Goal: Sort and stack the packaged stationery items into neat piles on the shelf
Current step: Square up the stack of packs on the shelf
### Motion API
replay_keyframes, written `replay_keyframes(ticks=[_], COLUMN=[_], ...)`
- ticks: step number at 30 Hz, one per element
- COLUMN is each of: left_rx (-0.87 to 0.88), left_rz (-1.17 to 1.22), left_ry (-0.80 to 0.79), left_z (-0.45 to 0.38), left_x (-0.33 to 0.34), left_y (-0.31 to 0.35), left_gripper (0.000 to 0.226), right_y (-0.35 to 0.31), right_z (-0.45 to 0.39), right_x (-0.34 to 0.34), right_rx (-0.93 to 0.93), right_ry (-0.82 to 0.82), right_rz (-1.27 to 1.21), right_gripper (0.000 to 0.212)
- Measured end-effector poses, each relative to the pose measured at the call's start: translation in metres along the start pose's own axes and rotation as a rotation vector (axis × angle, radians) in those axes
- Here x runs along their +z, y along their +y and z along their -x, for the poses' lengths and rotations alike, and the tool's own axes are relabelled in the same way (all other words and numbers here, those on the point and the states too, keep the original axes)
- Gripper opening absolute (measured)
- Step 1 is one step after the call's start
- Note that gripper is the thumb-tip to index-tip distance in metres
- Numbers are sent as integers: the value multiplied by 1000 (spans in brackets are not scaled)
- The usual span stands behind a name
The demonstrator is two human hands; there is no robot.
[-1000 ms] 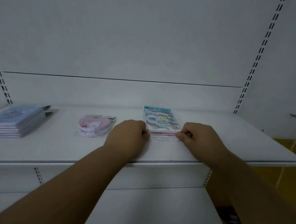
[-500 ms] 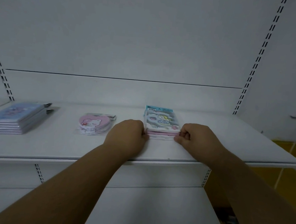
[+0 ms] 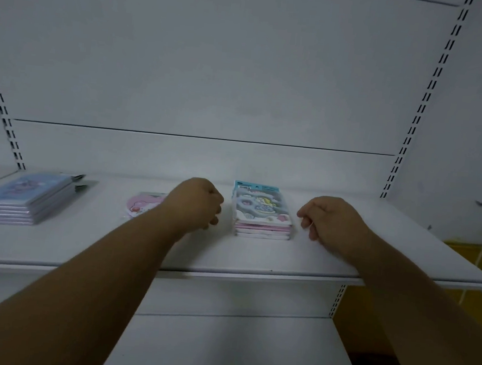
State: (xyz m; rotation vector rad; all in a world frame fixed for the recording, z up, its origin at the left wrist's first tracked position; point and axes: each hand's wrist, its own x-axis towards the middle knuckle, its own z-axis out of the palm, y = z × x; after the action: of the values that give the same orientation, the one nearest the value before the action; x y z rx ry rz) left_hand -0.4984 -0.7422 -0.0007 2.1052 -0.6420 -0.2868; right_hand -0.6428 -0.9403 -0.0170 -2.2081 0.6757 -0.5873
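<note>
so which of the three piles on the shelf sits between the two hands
The pile topped by the teal-headed cloud pack; left hand and right hand flank it. The blue pile and pink pile lie further left.

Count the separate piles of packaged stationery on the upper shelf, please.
3: a blue notebook pile at the left end, a pink round-pack pile partly hidden behind the left forearm, and a cloud-print pile between the hands.
</note>
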Motion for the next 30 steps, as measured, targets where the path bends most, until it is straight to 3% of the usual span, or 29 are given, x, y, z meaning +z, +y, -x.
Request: replay_keyframes(ticks=[3, 9, 20, 25, 28, 30], left_rx=[-89, -115, -85, -39, 12, 49], left_rz=[102, -90, -85, -384, -490, -502], left_ry=[-48, -21, -60, -56, -89, -161], left_z=[-16, -35, -33, -17, -9, -6], left_x=[9, 25, 27, 18, 12, 13], left_y=[10, 15, 17, 17, 16, 15], left_gripper=[32, 33, 33, 37, 31, 51], right_y=[-8, -16, -14, -7, -5, -5], right_z=[-20, -41, -43, -39, -31, -25], right_x=[4, 27, 37, 22, 11, 9], right_rx=[98, 35, 26, -34, -61, -53], right_ry=[-18, -51, -19, 7, -116, -218], right_rz=[-126, 244, 337, 378, 484, 510], right_gripper=[24, 37, 36, 44, 55, 56])
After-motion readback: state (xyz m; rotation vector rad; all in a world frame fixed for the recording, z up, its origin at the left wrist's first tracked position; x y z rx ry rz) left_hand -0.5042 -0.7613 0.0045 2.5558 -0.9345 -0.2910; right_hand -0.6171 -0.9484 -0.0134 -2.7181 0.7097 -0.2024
